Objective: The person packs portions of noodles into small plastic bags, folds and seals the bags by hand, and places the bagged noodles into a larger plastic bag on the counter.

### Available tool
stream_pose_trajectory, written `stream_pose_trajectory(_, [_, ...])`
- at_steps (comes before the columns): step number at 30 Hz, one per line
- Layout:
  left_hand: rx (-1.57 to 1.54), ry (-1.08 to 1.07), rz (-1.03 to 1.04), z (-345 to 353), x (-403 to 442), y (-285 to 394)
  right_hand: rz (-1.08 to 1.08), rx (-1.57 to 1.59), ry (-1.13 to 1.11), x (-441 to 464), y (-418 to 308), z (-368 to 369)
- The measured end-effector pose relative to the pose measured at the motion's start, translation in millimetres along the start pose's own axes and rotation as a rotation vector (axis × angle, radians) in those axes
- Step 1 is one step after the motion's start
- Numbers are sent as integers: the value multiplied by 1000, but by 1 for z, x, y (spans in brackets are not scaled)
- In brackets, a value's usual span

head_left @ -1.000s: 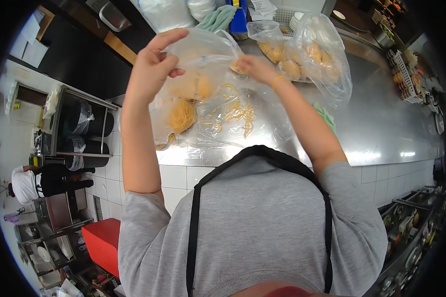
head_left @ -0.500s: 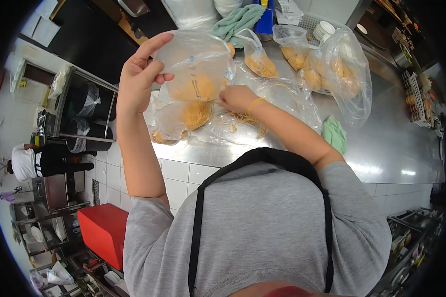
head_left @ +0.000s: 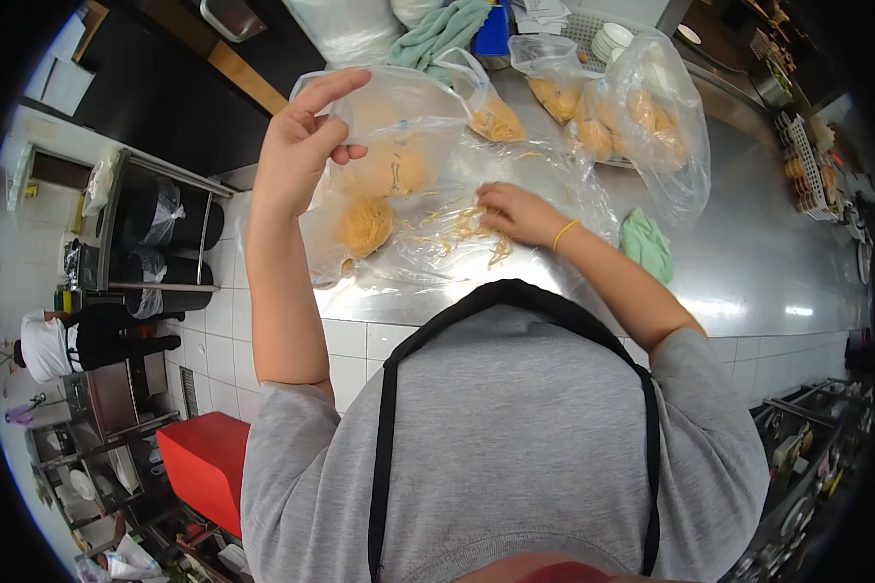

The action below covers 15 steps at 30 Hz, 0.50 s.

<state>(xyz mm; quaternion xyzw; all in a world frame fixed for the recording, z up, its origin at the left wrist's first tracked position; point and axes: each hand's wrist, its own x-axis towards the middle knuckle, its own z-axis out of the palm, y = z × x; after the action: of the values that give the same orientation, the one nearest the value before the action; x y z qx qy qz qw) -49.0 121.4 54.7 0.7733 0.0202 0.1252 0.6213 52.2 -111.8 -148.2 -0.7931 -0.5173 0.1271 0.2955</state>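
bag marking [head_left: 396,177]: illegible | white sack [head_left: 343,27]: top cut off

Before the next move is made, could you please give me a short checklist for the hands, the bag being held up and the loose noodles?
1. Left hand holding the bag near its top: ok.
2. Right hand at the loose noodles: ok.
3. Right hand's grip on the strands: cannot tell; its curled fingers hide it.
4. Loose noodles gathered together: not ok; they are scattered over the plastic sheet.
5. Light green cloth apart from the loose noodles: ok; it lies on the table, beyond the right hand.
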Motion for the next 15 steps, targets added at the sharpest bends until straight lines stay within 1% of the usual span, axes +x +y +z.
stream_pose_trajectory(1, [-4,-11,4,4,3,0,91,46,-125,-2,-13,1])
stream_pose_trajectory(3, [-17,-57,20,13,9,2,-55,27,-43,8,-30,20])
stream_pose_trajectory(5, [-39,-81,19,17,13,5,-234,-163,38,21,-51,43])
stream_pose_trajectory(6, [-56,-94,15,18,14,7,-229,-161,46,23,-52,55])
stream_pose_trajectory(8, [-50,-110,20,21,13,9,-395,-292,24,26,-51,76])
stream_pose_trajectory(9, [-50,-114,26,22,13,10,-393,-292,27,25,-44,77])
stream_pose_trajectory(11, [-50,-123,39,27,12,10,-221,-439,75,20,-21,66])
stream_pose_trajectory(13, [-50,-121,43,35,9,8,-60,-400,47,2,-12,37])
stream_pose_trajectory(15, [-29,-202,54,48,13,4,-108,-237,0,-19,-2,13])
